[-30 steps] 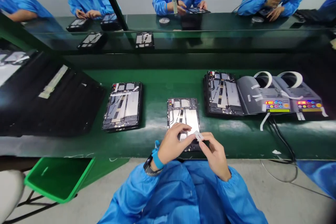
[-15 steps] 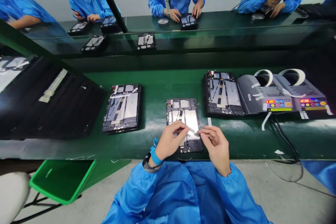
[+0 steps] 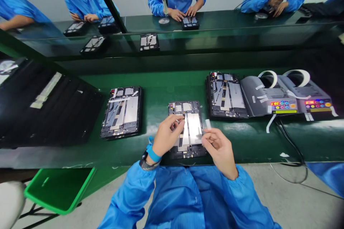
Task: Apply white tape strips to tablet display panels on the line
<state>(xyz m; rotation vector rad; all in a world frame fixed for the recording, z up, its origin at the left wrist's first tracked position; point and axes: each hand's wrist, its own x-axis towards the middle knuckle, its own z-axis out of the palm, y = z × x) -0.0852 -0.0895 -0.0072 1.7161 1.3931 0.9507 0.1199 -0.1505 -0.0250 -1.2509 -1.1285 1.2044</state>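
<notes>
An opened tablet (image 3: 195,125) with bare silver battery panels and black ribbon cables lies between my hands, near the bench's front edge. Over its left side is my left hand (image 3: 168,136), thumb and index finger drawn together; anything between them is hidden. My right hand (image 3: 219,148) is closed at the tablet's right edge, fingers curled against the thumb. A short strip of white tape (image 3: 208,124) sticks up beyond its index finger and seems to be on that hand. A blue band and a dark watch circle my left wrist.
Stacks of opened tablets stand at left (image 3: 122,112) and right (image 3: 228,94). Farther right are two tape dispensers (image 3: 283,94) with lit displays. A black crate (image 3: 59,111) fills the left. Beyond the partition, co-workers in blue handle tablets. A green bin (image 3: 34,195) is below.
My left hand has moved up and left, away from my right hand. The white strip stretched between my fingertips is out of sight. The strip by my right index finger has tilted.
</notes>
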